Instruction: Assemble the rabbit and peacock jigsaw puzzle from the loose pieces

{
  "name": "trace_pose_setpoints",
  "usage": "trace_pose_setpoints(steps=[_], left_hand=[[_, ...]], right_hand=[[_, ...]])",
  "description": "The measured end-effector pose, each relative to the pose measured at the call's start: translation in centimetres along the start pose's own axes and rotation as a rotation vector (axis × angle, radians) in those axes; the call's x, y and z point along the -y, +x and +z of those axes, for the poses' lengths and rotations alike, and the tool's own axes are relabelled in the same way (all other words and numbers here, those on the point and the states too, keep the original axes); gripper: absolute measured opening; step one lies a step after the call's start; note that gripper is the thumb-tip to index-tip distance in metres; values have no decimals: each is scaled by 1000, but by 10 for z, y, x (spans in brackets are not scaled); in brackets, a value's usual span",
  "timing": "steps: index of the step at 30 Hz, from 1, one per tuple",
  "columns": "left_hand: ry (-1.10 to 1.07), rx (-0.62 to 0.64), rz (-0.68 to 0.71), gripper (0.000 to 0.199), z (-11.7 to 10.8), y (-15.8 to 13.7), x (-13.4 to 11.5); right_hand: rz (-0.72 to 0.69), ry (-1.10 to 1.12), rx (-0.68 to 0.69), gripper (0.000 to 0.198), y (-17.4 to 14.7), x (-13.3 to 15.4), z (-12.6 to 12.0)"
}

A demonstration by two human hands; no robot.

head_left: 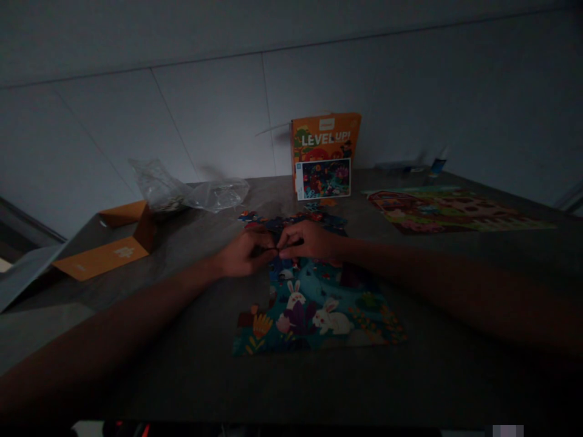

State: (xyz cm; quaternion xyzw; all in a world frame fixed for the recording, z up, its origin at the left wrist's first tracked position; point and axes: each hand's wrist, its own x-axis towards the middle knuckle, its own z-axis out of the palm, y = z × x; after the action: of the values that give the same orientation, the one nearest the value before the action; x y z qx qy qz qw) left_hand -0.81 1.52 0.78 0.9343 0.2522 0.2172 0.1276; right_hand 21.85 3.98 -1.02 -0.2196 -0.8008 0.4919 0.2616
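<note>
A jigsaw puzzle (pixel 319 309) with white rabbits, flowers and a teal background lies on the table in front of me, its near part joined together. Over its upper left portion, my left hand (pixel 248 250) is closed in a pinch. My right hand (pixel 307 240) pinches right beside it, and the fingertips of both hands meet. A small dark thing, perhaps a puzzle piece, shows between them, but the dim light hides its kind. Several loose puzzle pieces (pixel 248 216) lie just beyond my hands.
An orange "LEVEL UP!" box (pixel 325 130) stands at the back with a picture card (pixel 324 179) leaning on it. Another puzzle (pixel 455 209) lies at right. At left are an open orange box (pixel 102 252) and clear plastic bags (pixel 218 194). A small bottle (pixel 438 167) stands back right.
</note>
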Motion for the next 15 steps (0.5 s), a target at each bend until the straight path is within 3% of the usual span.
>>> trace_pose_setpoints(steps=[15], left_hand=[[105, 53, 115, 28, -1, 2, -1]], right_hand=[[-182, -397, -20, 21, -2, 3, 1]])
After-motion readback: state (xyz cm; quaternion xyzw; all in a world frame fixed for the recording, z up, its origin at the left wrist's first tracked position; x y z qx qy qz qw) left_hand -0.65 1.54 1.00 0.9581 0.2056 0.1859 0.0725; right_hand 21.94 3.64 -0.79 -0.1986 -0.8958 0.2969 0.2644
